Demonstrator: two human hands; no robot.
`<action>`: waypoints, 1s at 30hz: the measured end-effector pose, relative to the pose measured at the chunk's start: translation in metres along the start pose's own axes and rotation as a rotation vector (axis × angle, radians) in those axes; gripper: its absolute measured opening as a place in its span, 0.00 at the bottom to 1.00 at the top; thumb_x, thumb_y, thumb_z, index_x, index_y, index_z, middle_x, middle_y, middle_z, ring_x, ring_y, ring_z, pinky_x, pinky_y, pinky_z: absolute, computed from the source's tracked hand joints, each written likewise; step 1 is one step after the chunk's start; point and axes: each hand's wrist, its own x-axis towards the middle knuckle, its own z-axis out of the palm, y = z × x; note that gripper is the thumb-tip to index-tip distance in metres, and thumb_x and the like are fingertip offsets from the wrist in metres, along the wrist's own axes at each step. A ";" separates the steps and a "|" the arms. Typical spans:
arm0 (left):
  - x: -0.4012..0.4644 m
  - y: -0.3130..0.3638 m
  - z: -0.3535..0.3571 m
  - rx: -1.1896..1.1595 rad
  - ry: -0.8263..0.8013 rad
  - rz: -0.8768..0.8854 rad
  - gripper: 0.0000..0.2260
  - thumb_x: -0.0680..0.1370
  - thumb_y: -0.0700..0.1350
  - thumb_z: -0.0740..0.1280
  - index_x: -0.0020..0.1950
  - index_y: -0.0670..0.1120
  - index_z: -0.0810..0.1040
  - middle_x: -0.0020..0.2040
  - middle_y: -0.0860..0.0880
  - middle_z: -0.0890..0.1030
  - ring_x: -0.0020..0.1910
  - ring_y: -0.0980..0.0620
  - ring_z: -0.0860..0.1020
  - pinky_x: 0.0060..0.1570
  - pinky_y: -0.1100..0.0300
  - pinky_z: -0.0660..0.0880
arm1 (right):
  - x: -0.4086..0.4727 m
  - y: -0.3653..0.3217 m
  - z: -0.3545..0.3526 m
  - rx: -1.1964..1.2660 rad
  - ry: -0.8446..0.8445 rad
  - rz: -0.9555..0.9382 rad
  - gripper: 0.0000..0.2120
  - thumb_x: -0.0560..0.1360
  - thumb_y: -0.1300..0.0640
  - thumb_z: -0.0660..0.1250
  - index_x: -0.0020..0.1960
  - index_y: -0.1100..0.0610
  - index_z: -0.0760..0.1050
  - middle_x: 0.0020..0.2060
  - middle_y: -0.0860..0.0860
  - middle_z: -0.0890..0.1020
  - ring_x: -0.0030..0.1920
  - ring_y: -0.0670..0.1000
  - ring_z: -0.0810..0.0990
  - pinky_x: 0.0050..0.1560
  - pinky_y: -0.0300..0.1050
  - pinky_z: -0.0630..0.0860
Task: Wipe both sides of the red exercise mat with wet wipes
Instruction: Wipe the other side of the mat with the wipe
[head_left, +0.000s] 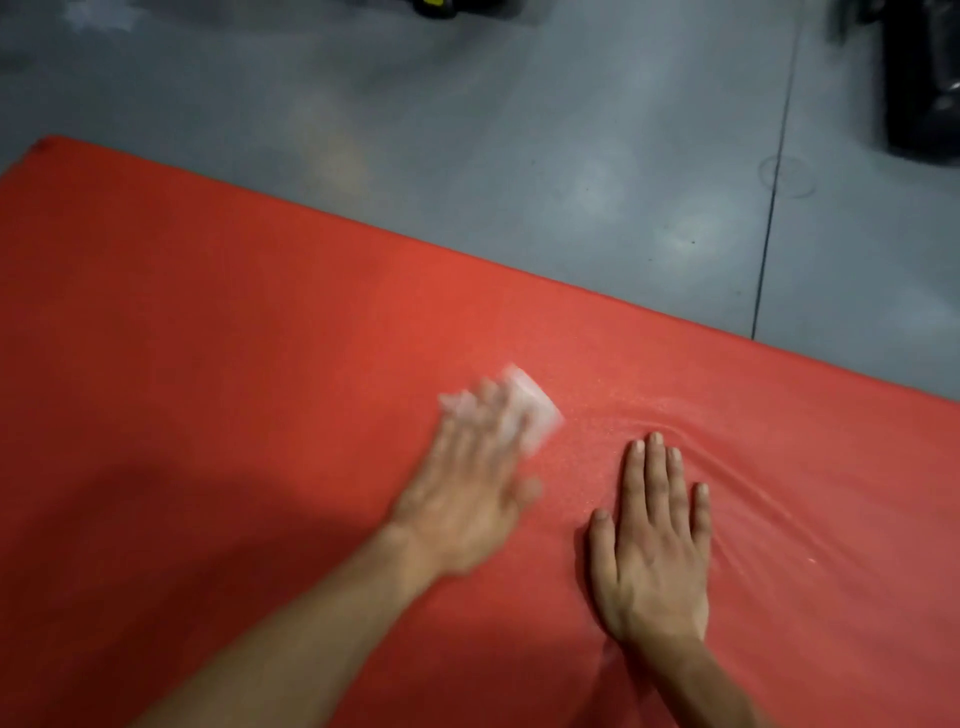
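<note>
The floor (519, 156) is grey and glossy, filling the frame from ten o'clock round to three o'clock, with a thin dark seam (774, 208) running down it at about two o'clock. Dark gear (922, 83) sits at the two o'clock corner, and another dark shape with a yellow patch (436, 6) is cut off at twelve o'clock; both are too blurred to identify.

The mat (234, 338) is red and lies flat on the floor, covering everything from nine o'clock down through six to four o'clock. Its far edge runs slantwise from the ten o'clock corner down towards three o'clock. A shadow darkens it at eight o'clock.

The left hand (462, 493) reaches in from seven o'clock to the centre, motion-blurred, fingers stretched fairly flat and pressing a wipe against the mat. The right hand (654, 540) lies at five o'clock of centre, palm down, fingers straight and close together, thumb out to the left, pressing the mat. The surface puckers into ripples (727, 467) fanning away from its fingertips towards three o'clock.

The wipe (530, 410) is white and smeared by blur, showing beyond the left fingertips at their one o'clock side, just beside the right hand's fingertips but apart from them.
</note>
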 end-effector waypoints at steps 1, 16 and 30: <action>-0.014 0.020 -0.002 -0.017 -0.053 0.218 0.32 0.86 0.60 0.50 0.84 0.43 0.54 0.84 0.41 0.51 0.84 0.39 0.49 0.80 0.39 0.52 | 0.000 0.000 0.000 0.002 0.000 -0.002 0.36 0.79 0.45 0.50 0.83 0.59 0.52 0.83 0.53 0.51 0.83 0.53 0.48 0.80 0.61 0.50; 0.084 -0.009 -0.012 0.107 -0.015 0.435 0.28 0.84 0.54 0.47 0.84 0.48 0.48 0.84 0.42 0.56 0.82 0.40 0.57 0.79 0.39 0.57 | 0.001 -0.001 -0.001 0.006 -0.013 -0.006 0.37 0.77 0.46 0.53 0.82 0.61 0.55 0.83 0.55 0.52 0.83 0.55 0.49 0.79 0.64 0.53; 0.153 0.026 -0.003 -0.065 -0.173 0.325 0.31 0.81 0.60 0.35 0.85 0.54 0.44 0.85 0.52 0.42 0.84 0.49 0.42 0.81 0.48 0.37 | 0.005 -0.001 -0.003 0.022 -0.034 -0.009 0.39 0.76 0.44 0.54 0.83 0.59 0.53 0.83 0.54 0.51 0.83 0.54 0.47 0.80 0.62 0.51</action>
